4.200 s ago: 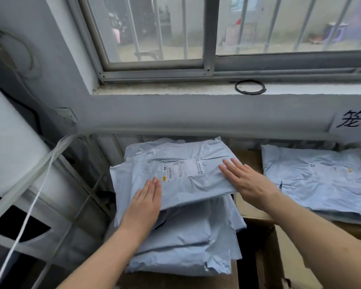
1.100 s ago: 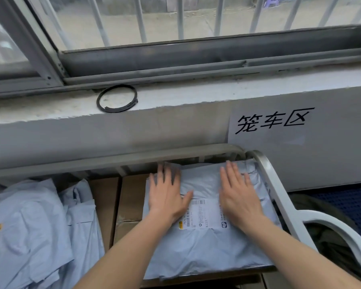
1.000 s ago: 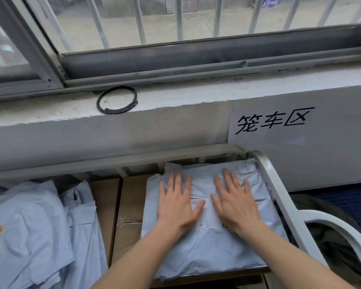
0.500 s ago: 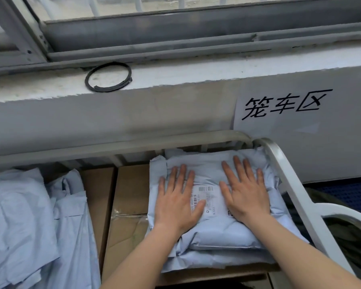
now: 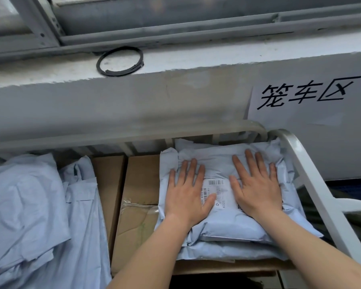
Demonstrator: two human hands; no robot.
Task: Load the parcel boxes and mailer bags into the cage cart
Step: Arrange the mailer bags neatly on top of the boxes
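A pale blue mailer bag (image 5: 221, 161) with a white barcode label lies on top of a short stack of mailer bags in the cage cart's right corner. My left hand (image 5: 186, 195) and my right hand (image 5: 256, 186) lie flat on it, fingers straight and spread, pressing down either side of the label. The stack sits on brown parcel boxes (image 5: 140, 184). More blue mailer bags (image 5: 29, 205) are piled at the left of the cart. The cart's grey tubular rail (image 5: 313, 184) curves round the stack on the right.
The cart stands against a grey wall below a window sill. A black ring (image 5: 120, 61) lies on the sill. A white paper sign (image 5: 308, 94) with black characters is stuck to the wall at right. Dark cloth lies outside the rail at lower right.
I went from the left pile of mailers to the right corner. Over the last second both hands slid a little across the top bag while pressing it flat. The view tilted downward.
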